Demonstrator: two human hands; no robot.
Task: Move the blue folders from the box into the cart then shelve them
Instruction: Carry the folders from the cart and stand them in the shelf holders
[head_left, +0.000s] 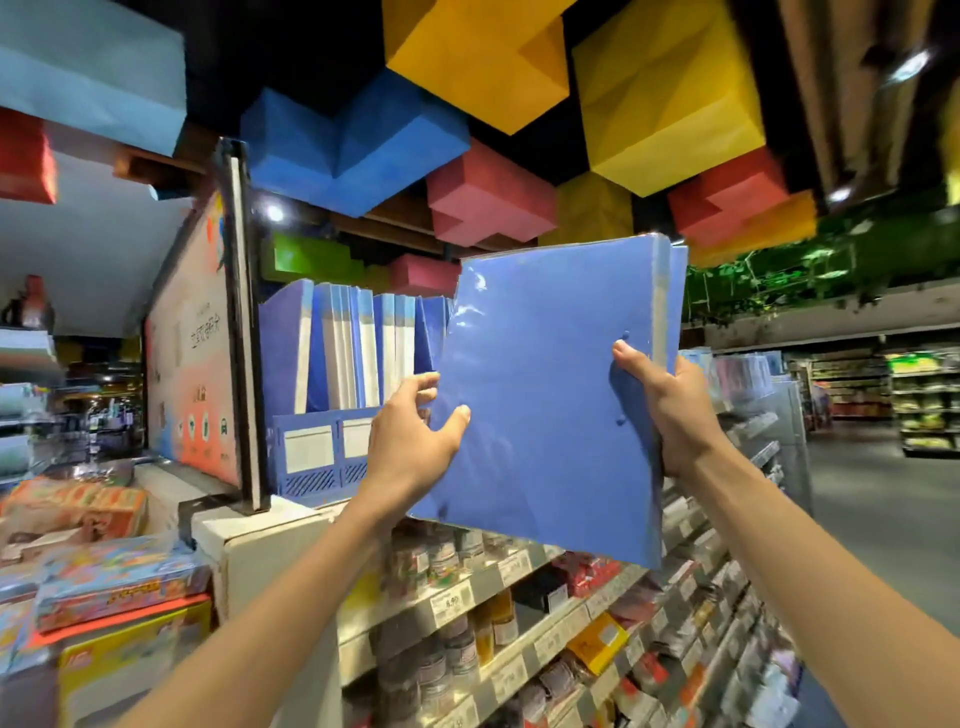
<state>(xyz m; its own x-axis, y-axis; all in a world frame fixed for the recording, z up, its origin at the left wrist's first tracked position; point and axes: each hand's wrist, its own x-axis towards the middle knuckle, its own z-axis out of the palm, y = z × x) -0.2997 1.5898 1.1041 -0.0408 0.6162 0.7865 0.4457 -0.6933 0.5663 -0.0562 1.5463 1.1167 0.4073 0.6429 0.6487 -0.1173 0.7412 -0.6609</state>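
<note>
I hold a stack of blue folders (550, 384) in shiny plastic wrap up at head height, tilted, in front of the top shelf. My left hand (413, 436) grips the stack's left edge, thumb on the front face. My right hand (662, 405) grips its right edge near the spine, thumb on the front. Behind it, several blue folders (353, 348) stand upright in a blue file rack (317, 452) on the top of the shelf unit. The box and the cart are out of view.
A tall sign board (197, 343) stands left of the rack. Shelves with price tags (519, 613) hold small goods below. Boxed toys (109, 577) lie at the lower left. An open aisle (883, 509) runs to the right. Coloured blocks hang overhead.
</note>
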